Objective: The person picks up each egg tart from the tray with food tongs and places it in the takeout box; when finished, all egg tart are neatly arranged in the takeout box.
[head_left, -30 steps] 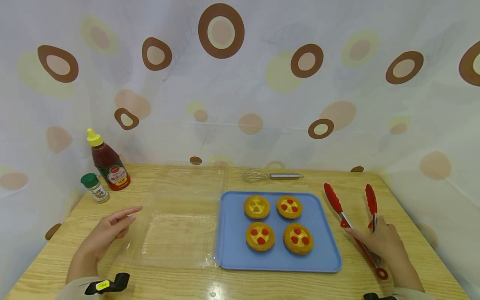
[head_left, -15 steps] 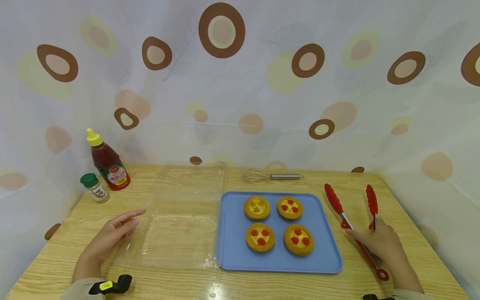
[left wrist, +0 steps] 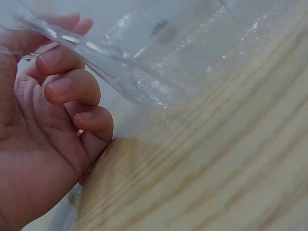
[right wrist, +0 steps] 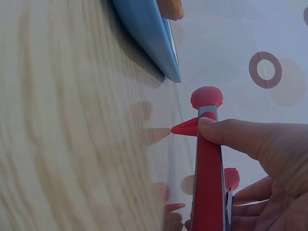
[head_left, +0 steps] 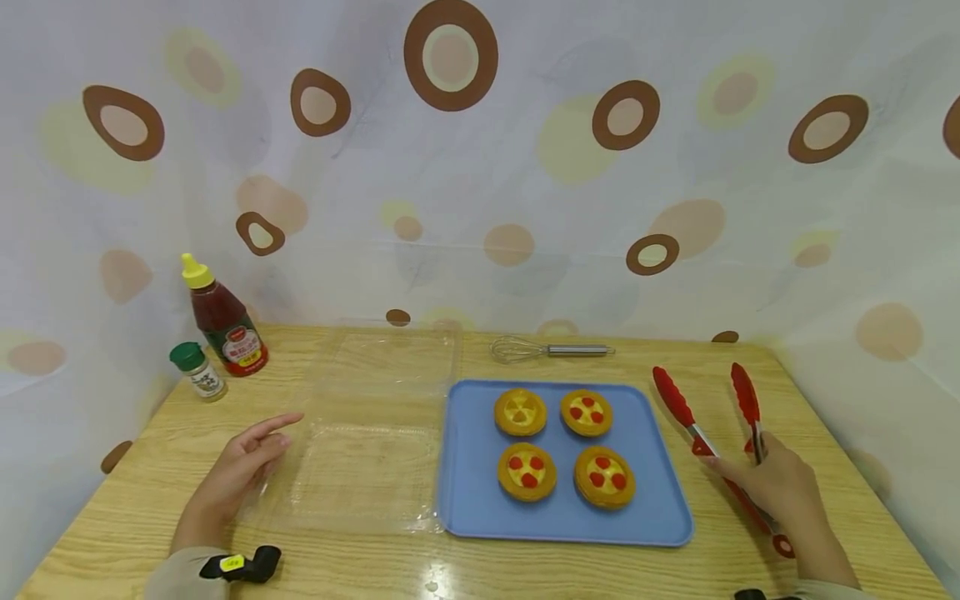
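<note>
My left hand [head_left: 240, 462] is at the left edge of an open clear plastic clamshell box [head_left: 360, 475]. In the left wrist view its fingers [left wrist: 72, 86] curl at the box's thin rim [left wrist: 72, 41]. My right hand [head_left: 783, 487] grips red-and-steel kitchen tongs [head_left: 677, 407], whose arms are spread apart with nothing between the tips. In the right wrist view the thumb presses on one red handle [right wrist: 209, 178] while the other fingers lie by the second arm. A blue tray [head_left: 555, 521] between the hands holds several egg tarts, such as one tart [head_left: 527, 472] with red toppings.
At the back left stand a ketchup bottle [head_left: 225, 329] with a yellow cap and a green-capped seasoning jar [head_left: 198, 372]. A whisk [head_left: 555, 350] lies behind the tray. The patterned curtain [head_left: 480, 183] closes off the back and sides of the wooden table [head_left: 360, 567].
My left hand has shifted slightly right against the box's edge. The tongs' handle end has swung a little to the right, and the tips are marginally closer. The head view has shifted slightly.
</note>
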`<state>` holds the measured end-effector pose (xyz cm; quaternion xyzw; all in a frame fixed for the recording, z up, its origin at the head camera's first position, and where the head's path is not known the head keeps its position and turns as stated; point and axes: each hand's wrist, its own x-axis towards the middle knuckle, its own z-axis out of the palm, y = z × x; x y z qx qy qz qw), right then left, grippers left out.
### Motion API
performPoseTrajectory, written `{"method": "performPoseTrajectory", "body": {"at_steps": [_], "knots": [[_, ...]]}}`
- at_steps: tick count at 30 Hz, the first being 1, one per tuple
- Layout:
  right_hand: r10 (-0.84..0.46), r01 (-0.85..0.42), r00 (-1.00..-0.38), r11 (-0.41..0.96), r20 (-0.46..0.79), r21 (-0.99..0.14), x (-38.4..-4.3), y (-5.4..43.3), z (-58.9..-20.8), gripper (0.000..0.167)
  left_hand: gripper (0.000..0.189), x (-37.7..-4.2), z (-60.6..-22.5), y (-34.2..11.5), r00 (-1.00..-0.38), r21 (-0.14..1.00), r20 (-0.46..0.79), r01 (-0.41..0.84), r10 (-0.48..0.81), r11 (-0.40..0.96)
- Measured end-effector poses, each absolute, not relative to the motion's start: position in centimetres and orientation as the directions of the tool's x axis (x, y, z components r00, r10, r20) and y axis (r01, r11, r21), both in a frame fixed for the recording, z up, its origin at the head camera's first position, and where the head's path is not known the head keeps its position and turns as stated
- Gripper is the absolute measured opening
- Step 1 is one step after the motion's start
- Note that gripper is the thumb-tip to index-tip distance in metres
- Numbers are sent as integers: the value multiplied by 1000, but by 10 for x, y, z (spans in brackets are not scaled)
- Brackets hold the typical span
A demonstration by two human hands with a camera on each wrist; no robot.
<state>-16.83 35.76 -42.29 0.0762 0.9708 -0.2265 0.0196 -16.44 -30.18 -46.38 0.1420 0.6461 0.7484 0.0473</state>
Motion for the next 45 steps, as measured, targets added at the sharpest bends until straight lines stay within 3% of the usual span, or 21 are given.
{"method": "performPoseTrajectory", "body": {"at_steps": [4, 11, 15, 23, 34, 41, 45], "knots": [[135, 140, -990, 886, -44, -442, -168, 359, -422, 70, 43, -165, -465, -301, -945, 974, 175, 125, 276, -188], [137, 103, -989, 894, 47, -436, -163, 354, -412, 98, 43, -167, -464, -301, -951, 981, 158, 122, 267, -149], [139, 85, -987, 886, 86, -457, -160, 350, -404, 99, 43, -166, -463, -302, -955, 985, 143, 112, 259, -131], [119, 40, -983, 883, 141, -468, -156, 338, -386, 96, 42, -165, -462, -302, -959, 988, 128, 100, 253, -121], [-16, -239, -898, 858, 441, -455, -151, 316, -372, 81, 42, -167, -462, -301, -954, 984, 142, 106, 265, -144], [-172, -332, -913, 840, 369, -429, -156, 302, -362, 74, 43, -166, -462, -302, -954, 984, 134, 97, 269, -147], [-275, -415, -893, 811, 357, -412, -161, 294, -360, 72, 43, -165, -463, -302, -954, 984, 132, 93, 269, -151]]}}
